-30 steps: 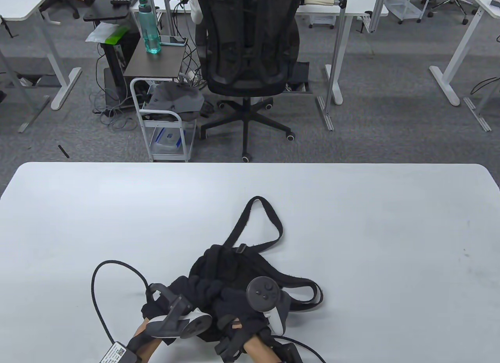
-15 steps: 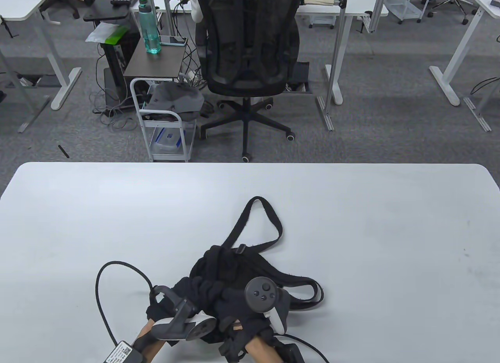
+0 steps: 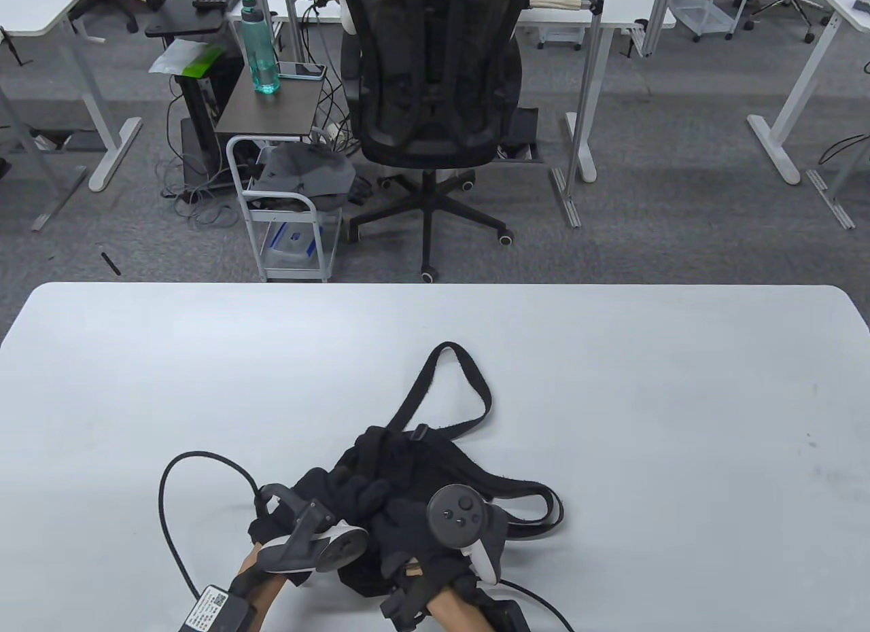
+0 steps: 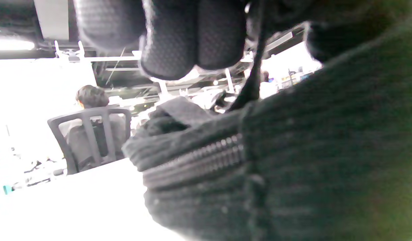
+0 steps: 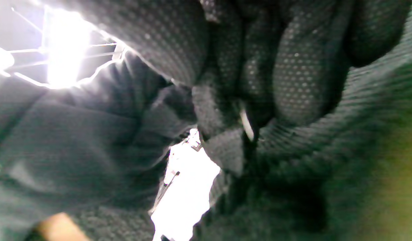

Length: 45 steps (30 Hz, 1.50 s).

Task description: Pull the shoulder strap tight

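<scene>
Black bag (image 3: pixel 414 469) near table's (image 3: pixel 136 360) front edge, strap (image 3: pixel 469 380) looped beyond. Both hands bunched on fabric: left hand (image 3: pixel 306 523), right hand (image 3: pixel 421 530); what each pinches cannot be told. Grip stage, likely; next, pull strap through buckle.

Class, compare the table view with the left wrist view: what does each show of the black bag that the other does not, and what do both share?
Only the table view shows the shoulder strap looping away over the white table, and both the left hand and the right hand on the bag. Only the left wrist view shows the bag's closed zipper up close. Both show the bag, the left hand's gloved fingers at it, and the table.
</scene>
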### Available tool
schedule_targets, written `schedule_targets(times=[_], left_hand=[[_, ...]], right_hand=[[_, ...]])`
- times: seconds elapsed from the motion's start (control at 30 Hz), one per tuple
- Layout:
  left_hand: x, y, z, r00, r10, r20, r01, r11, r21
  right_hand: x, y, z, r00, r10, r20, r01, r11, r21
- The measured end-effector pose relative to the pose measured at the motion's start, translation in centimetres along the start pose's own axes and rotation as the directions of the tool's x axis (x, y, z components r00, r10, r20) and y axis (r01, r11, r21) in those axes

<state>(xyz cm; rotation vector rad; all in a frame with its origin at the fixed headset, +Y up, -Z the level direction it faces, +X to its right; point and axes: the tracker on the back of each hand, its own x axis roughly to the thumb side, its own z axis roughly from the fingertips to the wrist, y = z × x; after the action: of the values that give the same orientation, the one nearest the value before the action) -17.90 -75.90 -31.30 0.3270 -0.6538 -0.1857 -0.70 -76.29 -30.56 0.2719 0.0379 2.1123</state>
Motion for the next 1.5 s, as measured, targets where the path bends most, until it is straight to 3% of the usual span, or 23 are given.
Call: schedule_targets(times=[0.07, 0.17, 0.23, 0.37, 0.6, 0.77, 1.0, 1.1, 1.2, 1.33, 1.5], left_hand=[[0.1, 0.4, 0.3, 1.0, -0.001, 0.0, 0.001, 1.0, 0.024], [0.4, 0.6, 0.6, 1.0, 0.023, 0.012, -0.024, 1.0, 0.021], [0.5, 0.9, 0.6, 0.999, 0.046, 0.013, -0.046, 0.998, 0.033], [0.9, 1.1, 0.7, 0.998, 0.049, 0.028, -0.05, 0.998, 0.038], [1.8, 1.2, 0.9, 0.991, -0.11, 0.077, 0.104, 0.991, 0.08], [2.3, 0.9, 1.1, 0.945, -0.297, 0.134, 0.269, 0.944, 0.191], [0.6, 0.4, 0.6, 0.997, -0.049, 0.064, 0.04, 0.991, 0.131], [-0.6, 0.1, 0.4, 0.999, -0.032, -0.003, 0.033, 0.996, 0.084], [-1.3, -0.2, 0.7, 1.0, 0.027, 0.007, -0.028, 0.992, 0.119], [-0.1, 0.0, 0.8, 0.994, -0.101, 0.038, 0.096, 0.989, 0.115], [1.3, 1.1, 0.9, 0.992, -0.092, 0.089, 0.076, 0.983, 0.169]], right_hand=[[-0.4, -0.2, 0.1, 0.999, -0.016, 0.029, 0.017, 1.0, -0.022], [-1.2, -0.1, 0.0, 0.997, -0.077, -0.004, 0.077, 0.996, 0.038], [-1.4, -0.1, -0.1, 0.992, -0.122, -0.013, 0.122, 0.992, -0.009], [-1.3, -0.2, -0.1, 0.992, -0.126, -0.03, 0.127, 0.992, 0.01], [-1.0, 0.2, -0.2, 0.997, -0.07, -0.024, 0.071, 0.997, 0.027], [-1.0, 0.3, -0.3, 0.997, -0.066, -0.05, 0.071, 0.994, 0.085], [-0.8, -0.3, -0.3, 0.994, -0.092, -0.058, 0.096, 0.992, 0.081], [-0.9, -0.8, -0.2, 0.996, -0.073, -0.053, 0.076, 0.995, 0.069], [-1.2, -0.7, 0.1, 0.991, -0.119, -0.054, 0.122, 0.991, 0.058], [-1.2, -0.8, 0.2, 0.997, -0.071, -0.003, 0.071, 0.996, 0.056], [-1.2, -0.8, 0.2, 0.995, -0.103, 0.003, 0.103, 0.994, 0.047]])
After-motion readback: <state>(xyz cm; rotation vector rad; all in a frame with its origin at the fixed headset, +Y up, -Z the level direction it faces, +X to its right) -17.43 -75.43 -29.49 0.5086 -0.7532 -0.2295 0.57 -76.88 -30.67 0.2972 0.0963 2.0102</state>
